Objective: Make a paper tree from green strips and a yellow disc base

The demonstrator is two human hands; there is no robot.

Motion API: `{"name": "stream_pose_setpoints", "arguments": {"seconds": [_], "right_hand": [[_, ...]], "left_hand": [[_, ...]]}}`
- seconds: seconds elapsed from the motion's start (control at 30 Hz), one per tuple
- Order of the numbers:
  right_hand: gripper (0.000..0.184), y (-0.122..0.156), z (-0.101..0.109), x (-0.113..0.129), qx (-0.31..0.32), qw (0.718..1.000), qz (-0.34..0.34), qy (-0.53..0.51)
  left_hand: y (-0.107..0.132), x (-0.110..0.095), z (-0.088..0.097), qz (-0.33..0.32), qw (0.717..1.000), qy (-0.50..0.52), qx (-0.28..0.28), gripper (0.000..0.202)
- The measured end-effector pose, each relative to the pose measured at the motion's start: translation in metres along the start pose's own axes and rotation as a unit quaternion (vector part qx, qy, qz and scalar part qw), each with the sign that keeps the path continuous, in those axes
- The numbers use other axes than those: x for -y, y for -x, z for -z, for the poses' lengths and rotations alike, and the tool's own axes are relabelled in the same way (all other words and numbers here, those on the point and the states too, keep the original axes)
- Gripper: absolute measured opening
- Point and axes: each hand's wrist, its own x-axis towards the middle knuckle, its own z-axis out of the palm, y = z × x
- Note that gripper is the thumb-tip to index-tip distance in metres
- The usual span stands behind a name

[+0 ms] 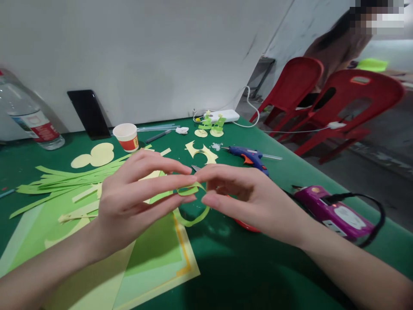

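Both my hands meet above the green table (245, 267). My left hand (135, 198) pinches one end of a thin green paper strip (190, 189), which is curled into a small loop. My right hand (245, 198) pinches the other end of that strip with thumb and forefinger. The strip's tail (193, 220) hangs down in a curve below the fingers. Under my right hand lies something red (247, 224), mostly hidden. Sheets of green and yellow paper (151, 262) lie beneath my left forearm.
Cut green strips (61, 181), yellow paper circles (93, 157), a paper cup (127, 137), a water bottle (30, 116) and a black phone (88, 114) stand at left. A blue glue gun (250, 156), small paper figures (211, 125) and a purple device (332, 213) lie right. Red chairs (338, 103) and a person stand beyond.
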Motion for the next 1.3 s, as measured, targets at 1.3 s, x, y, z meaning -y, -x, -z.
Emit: {"name": "stream_pose_setpoints", "arguments": {"seconds": [1.3], "right_hand": [[0.022, 0.000, 0.006, -0.018, -0.246, 0.832, 0.330, 0.372]], "left_hand": [[0.009, 0.002, -0.020, 0.416, 0.836, 0.358, 0.014, 0.005]]}}
